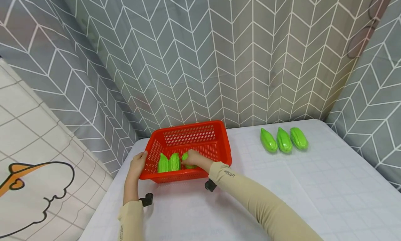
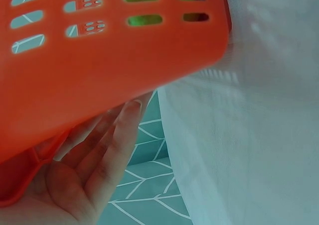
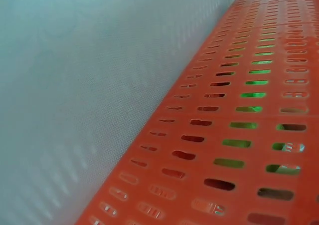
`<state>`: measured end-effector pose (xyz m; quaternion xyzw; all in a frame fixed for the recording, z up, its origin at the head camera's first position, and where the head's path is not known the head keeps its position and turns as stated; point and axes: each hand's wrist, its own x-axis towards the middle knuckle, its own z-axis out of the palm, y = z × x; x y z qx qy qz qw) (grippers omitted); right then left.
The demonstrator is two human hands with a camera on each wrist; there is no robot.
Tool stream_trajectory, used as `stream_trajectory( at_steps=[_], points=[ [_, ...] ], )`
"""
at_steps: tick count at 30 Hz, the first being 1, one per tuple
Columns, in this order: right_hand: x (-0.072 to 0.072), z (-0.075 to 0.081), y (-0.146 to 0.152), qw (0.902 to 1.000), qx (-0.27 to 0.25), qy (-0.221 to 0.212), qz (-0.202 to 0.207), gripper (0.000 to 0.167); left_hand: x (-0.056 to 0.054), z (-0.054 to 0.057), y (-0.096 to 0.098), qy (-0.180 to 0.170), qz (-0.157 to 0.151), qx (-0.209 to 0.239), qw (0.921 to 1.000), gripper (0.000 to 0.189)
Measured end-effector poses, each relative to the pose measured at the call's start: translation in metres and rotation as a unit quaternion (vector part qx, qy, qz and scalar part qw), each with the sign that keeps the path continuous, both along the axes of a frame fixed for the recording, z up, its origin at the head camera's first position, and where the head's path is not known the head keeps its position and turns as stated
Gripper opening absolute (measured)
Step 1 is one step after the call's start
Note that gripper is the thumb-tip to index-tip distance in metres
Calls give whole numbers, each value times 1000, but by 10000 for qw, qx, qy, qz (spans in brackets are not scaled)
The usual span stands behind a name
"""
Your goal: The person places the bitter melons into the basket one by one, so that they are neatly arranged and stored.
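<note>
A red plastic basket with slotted walls stands on the table, two bright green bitter melons lying side by side in its left part. My left hand grips the basket's left rim. In the left wrist view, the fingers lie against the basket's outer side below the rim. Inside the basket, my right hand holds a third bitter melon, partly hidden by the fingers. The right wrist view shows only the slotted basket wall, with green showing through; the right hand is out of that view.
Three more bitter melons lie in a row at the table's back right. A white cloth covers the table. Grey patterned curtains hang behind and at both sides.
</note>
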<state>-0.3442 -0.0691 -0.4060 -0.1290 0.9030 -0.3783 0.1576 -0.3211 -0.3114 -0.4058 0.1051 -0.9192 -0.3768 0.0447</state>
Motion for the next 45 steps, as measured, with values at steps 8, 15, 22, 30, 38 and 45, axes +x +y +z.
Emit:
stream_trajectory(
  at_steps=[8,15,22,30,38,45],
  points=[
    [3,3,3,9999,53,-83,65,38,0,0,0,7,3,1,10000,56],
    [4,3,4,9999,9,-99,90,52,-1,1,0,7,-12,7,10000,55],
    [4,3,6,9994,-200,-284,33,64,-1,2,1,-16,-2,15,10000,56],
    [6,4,6,9977,-518,-411,-119,53,-2,2,0,-21,-17,18,10000,56],
    [6,4,5,9932,-979,-601,-194,32,-1,1,0,-63,-6,28,10000,57],
    [6,5,6,9914,-1160,-541,-270,58,-1,1,0,-51,-18,8,10000,56]
  ],
)
